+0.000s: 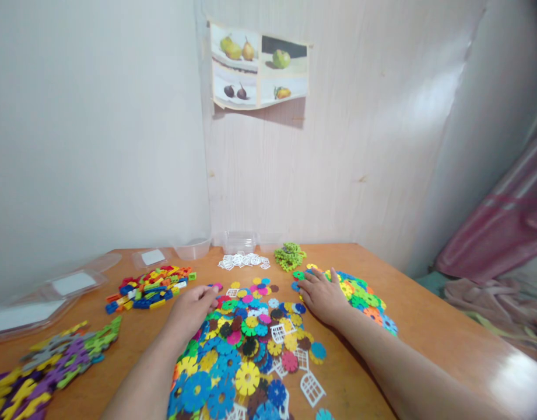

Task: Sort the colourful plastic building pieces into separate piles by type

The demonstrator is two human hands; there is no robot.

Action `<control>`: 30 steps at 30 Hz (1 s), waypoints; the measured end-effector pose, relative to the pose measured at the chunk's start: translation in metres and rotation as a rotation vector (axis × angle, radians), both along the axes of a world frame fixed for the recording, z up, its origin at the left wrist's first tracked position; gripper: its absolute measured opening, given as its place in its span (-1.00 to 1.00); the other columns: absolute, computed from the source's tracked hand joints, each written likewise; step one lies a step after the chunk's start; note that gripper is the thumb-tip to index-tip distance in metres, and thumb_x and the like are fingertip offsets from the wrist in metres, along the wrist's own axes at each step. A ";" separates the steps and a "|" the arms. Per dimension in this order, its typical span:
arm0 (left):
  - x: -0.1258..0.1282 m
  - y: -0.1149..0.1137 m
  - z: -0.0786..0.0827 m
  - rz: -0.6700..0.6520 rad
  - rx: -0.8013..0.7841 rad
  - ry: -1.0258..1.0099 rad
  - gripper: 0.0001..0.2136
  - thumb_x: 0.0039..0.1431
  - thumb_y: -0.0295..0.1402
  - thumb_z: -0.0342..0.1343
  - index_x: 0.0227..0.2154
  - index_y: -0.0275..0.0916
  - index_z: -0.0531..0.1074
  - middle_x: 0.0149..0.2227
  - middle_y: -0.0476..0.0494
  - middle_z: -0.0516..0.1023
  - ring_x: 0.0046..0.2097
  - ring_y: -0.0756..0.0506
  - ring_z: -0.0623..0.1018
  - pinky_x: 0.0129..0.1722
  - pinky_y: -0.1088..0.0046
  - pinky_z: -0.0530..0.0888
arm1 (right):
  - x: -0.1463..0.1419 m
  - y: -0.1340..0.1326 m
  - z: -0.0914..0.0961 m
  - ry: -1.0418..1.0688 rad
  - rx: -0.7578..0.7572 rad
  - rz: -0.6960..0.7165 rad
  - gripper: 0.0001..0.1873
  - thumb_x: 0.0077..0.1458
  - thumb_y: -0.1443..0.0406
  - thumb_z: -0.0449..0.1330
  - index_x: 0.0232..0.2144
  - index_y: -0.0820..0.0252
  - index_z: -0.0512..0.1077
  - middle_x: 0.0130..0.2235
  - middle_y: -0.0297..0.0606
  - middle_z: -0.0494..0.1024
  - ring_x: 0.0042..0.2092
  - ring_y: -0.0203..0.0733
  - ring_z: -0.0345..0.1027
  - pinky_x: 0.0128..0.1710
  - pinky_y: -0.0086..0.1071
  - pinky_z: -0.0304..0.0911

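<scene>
Head view: left hand (193, 309) part-curled at left far edge of big disc pile (228, 361), near centre; fingertips hidden, cannot tell whether it holds anything. Right hand (321, 294) spread fairly wide, palm down, at left side of smaller disc pile (360, 291), right. Brown tabletop (425, 326) also carries blocks (152, 289) at left, white pieces (242, 261) far. Fruit poster (259, 73) on far wall (338, 198); pink cloth (495, 210) at right. Tabletop's right edge slants nearward; wood shows between disc piles and right of smaller one.
</scene>
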State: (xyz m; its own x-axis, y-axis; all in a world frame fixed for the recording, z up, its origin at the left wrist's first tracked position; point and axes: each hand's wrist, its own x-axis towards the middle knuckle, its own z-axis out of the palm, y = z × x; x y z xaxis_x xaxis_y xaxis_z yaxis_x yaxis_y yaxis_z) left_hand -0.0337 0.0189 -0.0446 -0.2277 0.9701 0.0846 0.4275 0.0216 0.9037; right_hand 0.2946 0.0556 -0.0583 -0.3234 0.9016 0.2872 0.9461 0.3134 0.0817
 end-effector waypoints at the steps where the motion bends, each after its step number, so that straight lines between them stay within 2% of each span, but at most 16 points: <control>1: 0.000 0.000 0.001 0.004 0.006 -0.013 -0.52 -0.03 0.10 0.12 -0.33 -0.26 0.54 -0.39 -0.16 0.61 -0.25 -0.23 0.58 -0.26 0.36 0.44 | 0.002 0.000 0.000 -0.001 0.001 -0.018 -0.57 0.32 0.12 -0.13 0.05 -0.04 0.43 0.17 -0.17 0.40 0.28 0.08 0.00 0.21 0.28 -0.43; 5: 0.001 -0.002 0.004 0.024 0.029 -0.045 -0.57 -0.05 0.06 0.13 -0.38 -0.26 0.54 -0.40 -0.17 0.61 -0.25 -0.23 0.58 -0.28 0.35 0.45 | 0.008 0.001 0.000 0.006 0.004 -0.068 -0.61 0.31 0.18 -0.10 0.00 -0.01 0.46 0.18 -0.17 0.38 0.29 0.06 -0.02 0.22 0.26 -0.47; 10: -0.001 -0.003 0.006 0.033 0.037 0.001 -0.58 0.00 0.02 0.08 -0.35 -0.27 0.54 -0.39 -0.19 0.62 -0.31 -0.21 0.58 -0.34 0.36 0.43 | 0.002 0.001 0.001 0.020 0.015 -0.002 -0.59 0.32 0.16 -0.11 0.06 -0.08 0.42 0.19 -0.18 0.37 0.30 0.10 -0.04 0.21 0.31 -0.49; 19: -0.010 0.002 0.000 0.118 0.103 0.050 -0.59 0.02 0.03 0.06 -0.41 -0.26 0.52 -0.40 -0.18 0.61 -0.33 -0.20 0.56 -0.35 0.37 0.40 | 0.003 0.003 -0.001 0.019 -0.037 -0.029 -0.57 0.31 0.12 -0.10 0.05 -0.06 0.45 0.21 -0.18 0.36 0.31 0.10 -0.06 0.20 0.32 -0.53; 24: -0.014 0.004 -0.004 0.150 0.106 0.033 -0.60 0.04 0.00 0.06 -0.37 -0.27 0.53 -0.39 -0.18 0.61 -0.34 -0.19 0.56 -0.34 0.37 0.40 | 0.004 0.001 0.002 0.010 -0.052 0.005 -0.59 0.30 0.15 -0.09 0.02 -0.06 0.47 0.19 -0.17 0.38 0.29 0.13 0.01 0.18 0.36 -0.50; 27: -0.016 0.005 -0.006 0.159 0.121 0.018 -0.60 0.03 0.00 0.08 -0.36 -0.28 0.53 -0.40 -0.18 0.61 -0.32 -0.19 0.56 -0.32 0.37 0.40 | 0.002 -0.002 0.007 0.047 -0.044 0.013 -0.61 0.29 0.18 -0.06 -0.02 0.00 0.50 0.16 -0.15 0.41 0.27 0.12 0.05 0.20 0.28 -0.38; 30: -0.016 0.004 -0.005 0.159 0.127 0.007 -0.60 0.02 0.00 0.09 -0.37 -0.27 0.53 -0.41 -0.17 0.61 -0.32 -0.19 0.56 -0.31 0.37 0.41 | -0.003 -0.007 0.017 0.171 -0.078 0.082 -0.64 0.27 0.21 -0.03 -0.08 0.12 0.52 0.03 -0.11 0.50 0.12 -0.02 0.26 0.16 -0.10 0.01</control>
State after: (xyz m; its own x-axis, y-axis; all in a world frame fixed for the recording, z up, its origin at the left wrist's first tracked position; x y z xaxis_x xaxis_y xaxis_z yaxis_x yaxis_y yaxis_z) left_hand -0.0496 0.0233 -0.0496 -0.3763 0.9033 0.2061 0.4339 -0.0247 0.9006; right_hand 0.2918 0.0484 -0.0416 -0.3490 0.8961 0.2742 0.9153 0.3887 -0.1053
